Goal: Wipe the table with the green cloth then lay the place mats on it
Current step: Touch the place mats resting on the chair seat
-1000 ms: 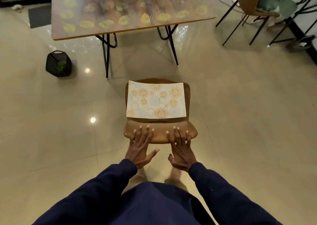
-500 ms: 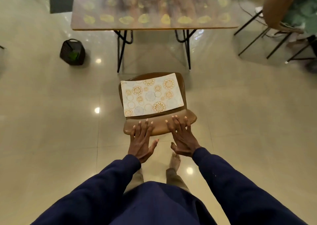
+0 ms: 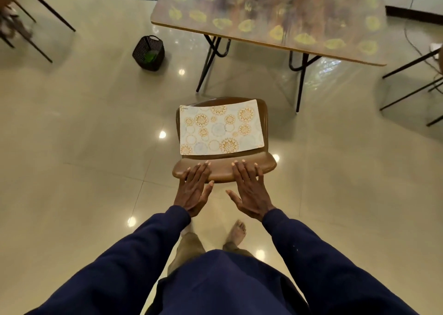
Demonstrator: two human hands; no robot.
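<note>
Head view: a rectangular wooden table with a yellow-leaf patterned top (image 3: 275,14) stands on black metal legs. Near its front edge, a brown moulded chair (image 3: 263,115) carries a pale rectangular place mat with gold floral circles (image 3: 220,128), flat on the seat. A black slatted basket (image 3: 143,44) sits on the floor left of the table. The left hand (image 3: 194,192) and right hand (image 3: 249,192) rest apart, fingers straight, on the chair's near edge. The green cloth (image 3: 150,56) lies inside the basket.

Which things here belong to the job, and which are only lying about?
For the job: table, place mat on the brown chair, green thing in the black basket, perhaps the cloth.
Lying about: left chair, right chair legs.
</note>
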